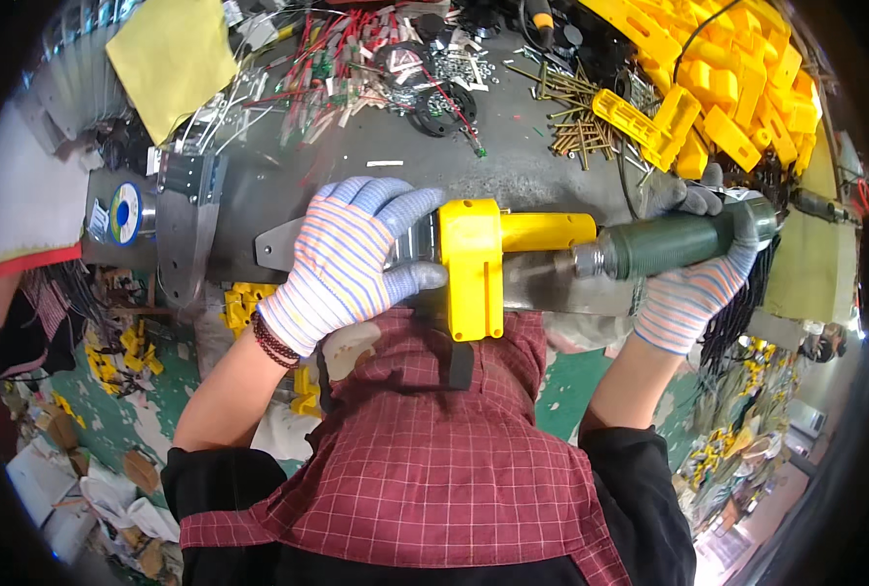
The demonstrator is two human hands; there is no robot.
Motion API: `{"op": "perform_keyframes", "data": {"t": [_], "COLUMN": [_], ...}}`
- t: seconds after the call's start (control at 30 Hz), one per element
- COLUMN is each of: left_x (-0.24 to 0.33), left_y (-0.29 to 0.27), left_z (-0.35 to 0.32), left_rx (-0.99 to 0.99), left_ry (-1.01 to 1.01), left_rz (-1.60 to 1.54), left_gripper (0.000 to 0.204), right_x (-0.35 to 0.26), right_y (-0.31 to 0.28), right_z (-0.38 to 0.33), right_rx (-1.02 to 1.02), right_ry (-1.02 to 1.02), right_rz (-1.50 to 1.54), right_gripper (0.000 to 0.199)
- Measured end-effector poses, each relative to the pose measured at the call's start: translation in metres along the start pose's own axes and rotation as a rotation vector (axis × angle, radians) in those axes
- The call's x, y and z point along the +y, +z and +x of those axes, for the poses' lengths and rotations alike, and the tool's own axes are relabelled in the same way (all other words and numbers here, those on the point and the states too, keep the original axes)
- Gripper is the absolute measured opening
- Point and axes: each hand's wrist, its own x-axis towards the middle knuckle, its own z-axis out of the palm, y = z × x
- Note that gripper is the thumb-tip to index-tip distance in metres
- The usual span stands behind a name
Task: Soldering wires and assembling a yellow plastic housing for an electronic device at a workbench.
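Note:
My left hand point(347, 259), in a striped knit glove, is closed around the grey metal body of a tool with a yellow plastic housing point(475, 293). A flat metal plate point(274, 251) sticks out past my knuckles on the left, and a yellow handle point(557, 231) points right. In my gloved right hand point(693, 301) lies a dark green power screwdriver point(659, 246), held level with the fingers wrapped around its rear. Its metal nose point(588, 261) is beside the end of the yellow handle; whether they touch, I cannot tell.
Yellow plastic shells point(737, 93) are heaped at the far right, with long brass-coloured screws point(579, 132) beside them. Red and white wires point(332, 63) and small hardware lie at the back. A similar metal body point(186, 230) and a wire spool point(124, 213) stand left.

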Motion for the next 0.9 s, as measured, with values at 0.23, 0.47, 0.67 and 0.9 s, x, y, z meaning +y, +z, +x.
{"op": "perform_keyframes", "data": {"t": [0.23,0.47,0.67,0.9], "left_x": [-0.003,0.0,-0.003,-0.003], "left_y": [0.001,-0.003,-0.002,-0.002], "left_z": [0.001,0.005,0.006,0.006], "left_rx": [0.008,-0.01,-0.011,-0.01], "left_ry": [0.05,0.063,0.067,0.067], "left_rz": [-0.026,0.002,-0.012,0.014], "left_gripper": [0.073,0.072,0.072,0.072], "right_x": [0.024,0.032,0.042,0.029], "right_y": [-0.022,-0.024,-0.02,-0.028], "right_z": [0.022,0.023,0.023,0.024], "right_rx": [0.185,0.204,0.298,0.206], "right_ry": [-0.112,-0.086,-0.061,-0.022], "right_rz": [0.066,0.127,0.139,0.167], "right_gripper": [0.046,0.052,0.048,0.046]}}
